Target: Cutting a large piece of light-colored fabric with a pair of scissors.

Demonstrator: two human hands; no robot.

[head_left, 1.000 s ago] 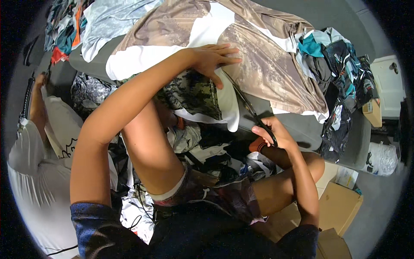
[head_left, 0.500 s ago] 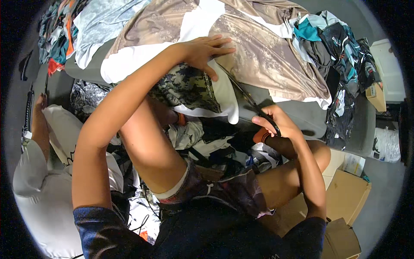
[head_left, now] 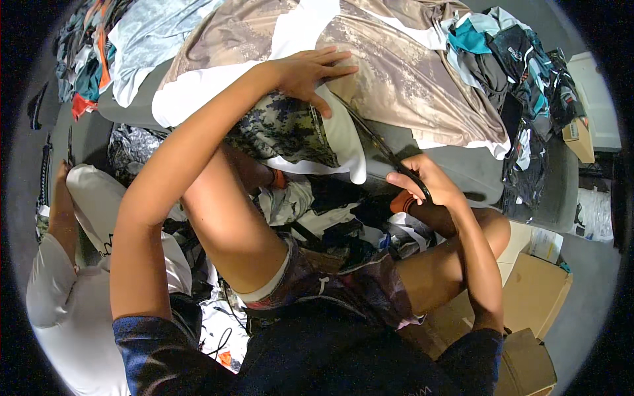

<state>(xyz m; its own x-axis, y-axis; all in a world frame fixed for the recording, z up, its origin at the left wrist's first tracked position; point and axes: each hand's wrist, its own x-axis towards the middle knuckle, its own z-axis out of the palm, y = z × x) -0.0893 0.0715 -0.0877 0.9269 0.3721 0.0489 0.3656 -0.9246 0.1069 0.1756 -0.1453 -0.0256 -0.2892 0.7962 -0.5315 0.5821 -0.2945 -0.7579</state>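
Observation:
My left hand [head_left: 316, 78] lies flat with its fingers spread on a tan mottled cloth [head_left: 403, 79] with white bands. Just below it, a dark green camouflage cloth [head_left: 282, 129] with a white border [head_left: 347, 142] hangs over the front edge of the grey surface. In my right hand [head_left: 429, 179] is a long pair of dark scissors [head_left: 378, 141], gripped by the handles. Their blades point up and left, and the tips reach the cloth beside my left hand. Whether the blades are apart is too hard to see.
Heaped clothes [head_left: 512, 59] and black plastic bags [head_left: 526, 175] lie at the right. More garments [head_left: 86, 49] are piled at the far left. Beside me sits a person in a white shirt [head_left: 79, 330]. Cloth scraps [head_left: 290, 204] lie between my legs; cardboard boxes [head_left: 535, 294] stand at lower right.
My hands keep almost the same places on the cloth and scissors. The whole view has shifted slightly, and the person at the left has moved a little.

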